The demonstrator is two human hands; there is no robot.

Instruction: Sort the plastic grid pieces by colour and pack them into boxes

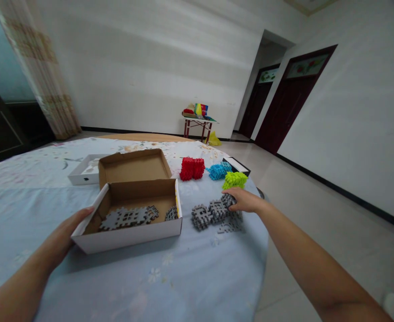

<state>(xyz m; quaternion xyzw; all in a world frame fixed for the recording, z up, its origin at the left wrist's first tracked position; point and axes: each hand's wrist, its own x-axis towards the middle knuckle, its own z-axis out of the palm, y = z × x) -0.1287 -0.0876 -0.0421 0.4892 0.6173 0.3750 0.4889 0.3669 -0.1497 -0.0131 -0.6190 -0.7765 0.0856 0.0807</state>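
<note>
An open cardboard box [130,239] with white outer walls stands on the table, its brown lid folded back. My left hand [64,230] grips the box's left wall, fingers over the rim. Flat grey interlocking pieces [130,217] lie inside, with a few more at the right end. To the right of the box sits a row of stacked grey interlocking blocks [217,210]. My right hand [246,200] is closed around the block at the row's far right end; its fingertips are partly hidden. Loose flat grey pieces [229,227] lie just in front.
Behind the grey row are lime-green [235,180], blue [219,170] and red [192,168] piles of similar pieces. A black-edged white tray [237,166] sits near the table's right edge. A white box [84,172] stands behind the lid. A flowered cloth [123,286] covers the table.
</note>
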